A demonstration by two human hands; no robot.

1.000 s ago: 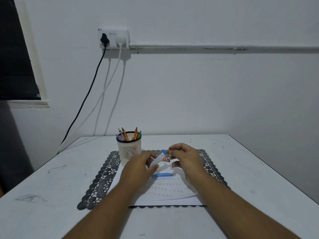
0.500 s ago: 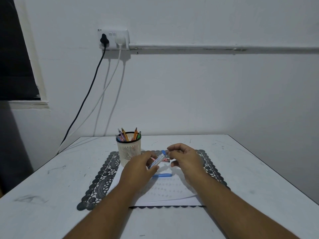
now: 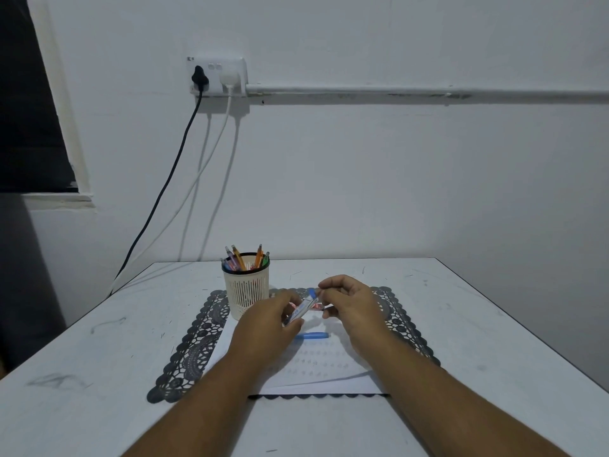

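Tube (image 3: 300, 309) slants mid-frame, gripped by the left hand (image 3: 268, 328) while the right hand (image 3: 351, 306) pinches its blue tip, probably uncapping it.

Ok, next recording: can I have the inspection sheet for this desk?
Surface: scuffed white table; black lace placemat under a white printed paper sheet.
Job's things: small clear tube with blue cap, tilted, held above the sheet.
Clutter: cream slotted pen cup holding coloured pens; blue pen-like piece lying on the sheet.
Fingers: left hand grips the tube's lower part; right hand pinches its capped end.
Cables: black cable and white cable drop from the white wall socket behind the table.
Surroundings: white wall, grey conduit, dark window at left.
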